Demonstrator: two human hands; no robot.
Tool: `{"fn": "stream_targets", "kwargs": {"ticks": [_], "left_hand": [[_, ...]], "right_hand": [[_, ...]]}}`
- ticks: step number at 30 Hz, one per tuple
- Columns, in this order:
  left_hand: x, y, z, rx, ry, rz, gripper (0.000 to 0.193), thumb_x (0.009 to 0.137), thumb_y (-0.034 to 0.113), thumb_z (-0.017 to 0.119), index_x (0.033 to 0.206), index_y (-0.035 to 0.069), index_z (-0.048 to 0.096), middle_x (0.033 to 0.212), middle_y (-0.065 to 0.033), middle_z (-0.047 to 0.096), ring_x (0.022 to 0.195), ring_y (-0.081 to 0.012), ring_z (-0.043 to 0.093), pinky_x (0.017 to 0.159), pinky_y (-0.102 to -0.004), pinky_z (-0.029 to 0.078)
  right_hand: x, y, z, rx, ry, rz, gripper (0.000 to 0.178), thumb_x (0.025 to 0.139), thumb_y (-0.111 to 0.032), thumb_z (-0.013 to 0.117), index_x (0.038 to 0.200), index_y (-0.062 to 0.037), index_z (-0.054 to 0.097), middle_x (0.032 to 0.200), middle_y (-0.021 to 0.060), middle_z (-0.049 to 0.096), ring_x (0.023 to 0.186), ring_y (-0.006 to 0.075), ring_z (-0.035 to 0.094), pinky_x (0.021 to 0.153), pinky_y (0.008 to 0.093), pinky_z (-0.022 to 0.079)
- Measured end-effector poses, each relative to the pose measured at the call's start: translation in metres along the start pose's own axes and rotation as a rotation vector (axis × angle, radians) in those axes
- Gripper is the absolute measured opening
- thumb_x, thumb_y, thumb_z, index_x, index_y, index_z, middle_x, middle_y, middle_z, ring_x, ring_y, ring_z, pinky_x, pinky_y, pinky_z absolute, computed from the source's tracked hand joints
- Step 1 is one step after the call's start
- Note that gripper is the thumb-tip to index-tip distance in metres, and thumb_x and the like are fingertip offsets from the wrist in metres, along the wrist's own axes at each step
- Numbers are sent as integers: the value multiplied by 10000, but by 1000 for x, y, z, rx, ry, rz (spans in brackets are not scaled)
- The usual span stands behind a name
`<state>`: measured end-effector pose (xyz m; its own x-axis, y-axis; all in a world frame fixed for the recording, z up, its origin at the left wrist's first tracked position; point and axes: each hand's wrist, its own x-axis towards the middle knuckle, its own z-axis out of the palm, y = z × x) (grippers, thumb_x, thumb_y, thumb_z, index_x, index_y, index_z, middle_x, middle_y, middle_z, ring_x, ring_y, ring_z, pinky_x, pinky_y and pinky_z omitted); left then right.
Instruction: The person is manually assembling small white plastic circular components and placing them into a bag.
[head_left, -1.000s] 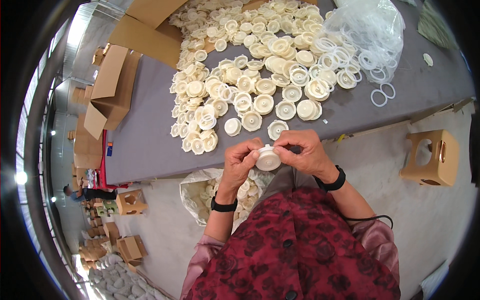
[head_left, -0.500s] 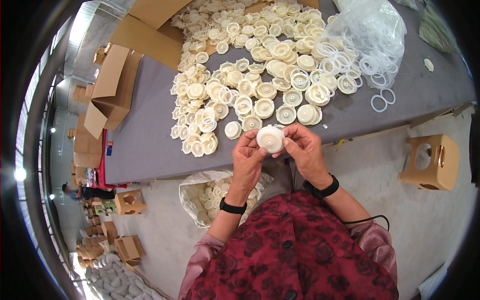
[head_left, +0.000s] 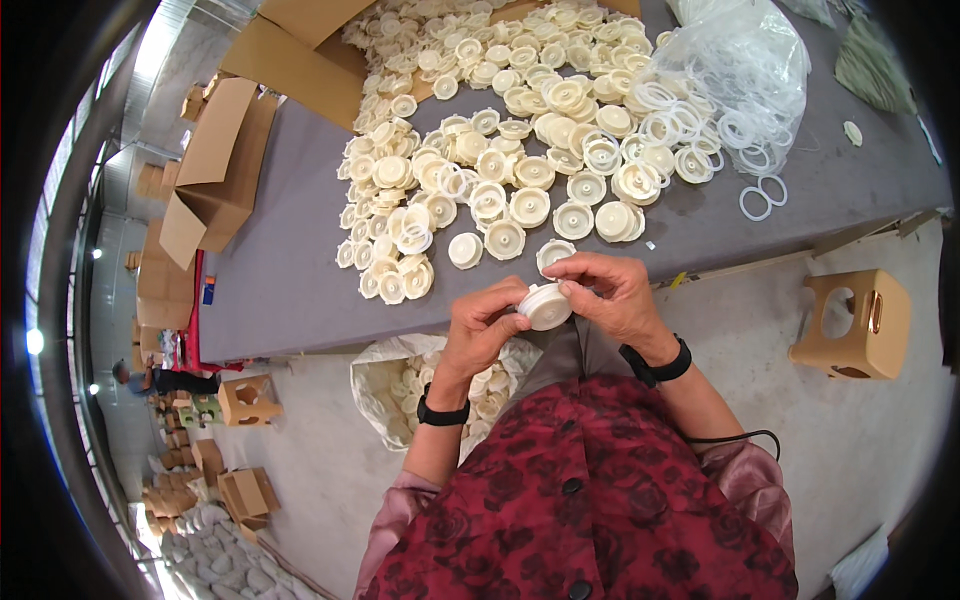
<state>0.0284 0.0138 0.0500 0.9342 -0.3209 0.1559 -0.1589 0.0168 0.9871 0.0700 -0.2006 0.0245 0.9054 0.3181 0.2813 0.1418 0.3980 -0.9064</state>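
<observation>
Between my hands, just off the table's near edge, is a round cream plastic cap [head_left: 547,308], tilted so that its side wall shows. My left hand [head_left: 482,330] pinches its left rim between thumb and fingers. On the opposite rim, the bent fingers and thumb of my right hand [head_left: 614,300] grip it too. Another cream cap [head_left: 555,254] lies on the table right beyond my right fingertips. Farther back spreads a big heap of such caps [head_left: 530,176]. Several pale translucent rings [head_left: 660,128] lie over the heap's right side.
A clear plastic bag [head_left: 760,60] of rings stands on the grey table [head_left: 300,250] at the back right. Open cardboard boxes [head_left: 300,65] are at the left. Below the table edge sits a white sack [head_left: 372,385] of caps. A tan stool [head_left: 855,325] is on the right.
The cap has tipped from nearly face-on to tilted and come slightly lower. My right hand's fingers have shifted along its rim, and a cap behind them now shows.
</observation>
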Motion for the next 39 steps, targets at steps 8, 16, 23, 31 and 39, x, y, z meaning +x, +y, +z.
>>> {"fn": "stream_targets", "kwargs": {"ticks": [8, 16, 23, 31, 39], "left_hand": [[15, 15, -7, -151, 22, -113, 347, 823, 87, 766, 1117, -46, 637, 970, -87, 672, 937, -149, 627, 818, -257, 486], [5, -16, 17, -588, 294, -61, 392, 814, -10, 753, 1171, -43, 594, 1037, -107, 683, 981, -161, 650, 888, -285, 523], [-1, -9, 6, -438, 309, 26, 209, 824, -29, 729, 1030, -25, 700, 1004, -99, 687, 922, -164, 642, 846, -291, 511], [6, 23, 1, -54, 82, -54, 177, 818, 19, 728, 978, -50, 699, 870, -90, 672, 813, -149, 608, 761, -268, 474], [14, 33, 2, 79, 76, -166, 475, 835, 62, 739, 1256, 1, 527, 925, -65, 679, 882, -135, 636, 811, -285, 499]], "right_hand": [[-2, -10, -3, 102, -114, 206, 170, 941, -53, 606, 1074, 31, 671, 925, 40, 674, 786, 93, 632, 669, 216, 528], [-16, 11, 10, 286, 88, 103, 192, 945, -51, 618, 1104, 55, 640, 998, 100, 675, 864, 135, 665, 764, 259, 575], [-8, -3, 9, -61, -4, -54, 233, 866, -2, 645, 1093, 12, 697, 929, 47, 674, 807, 88, 631, 729, 225, 530], [-4, -9, 9, -281, -113, -113, 137, 838, -11, 664, 970, 17, 685, 817, 72, 637, 695, 119, 590, 622, 230, 472], [-8, -4, 12, -159, -75, 114, 177, 907, -57, 641, 1062, 28, 658, 916, 48, 668, 706, 98, 600, 617, 241, 511]]}}
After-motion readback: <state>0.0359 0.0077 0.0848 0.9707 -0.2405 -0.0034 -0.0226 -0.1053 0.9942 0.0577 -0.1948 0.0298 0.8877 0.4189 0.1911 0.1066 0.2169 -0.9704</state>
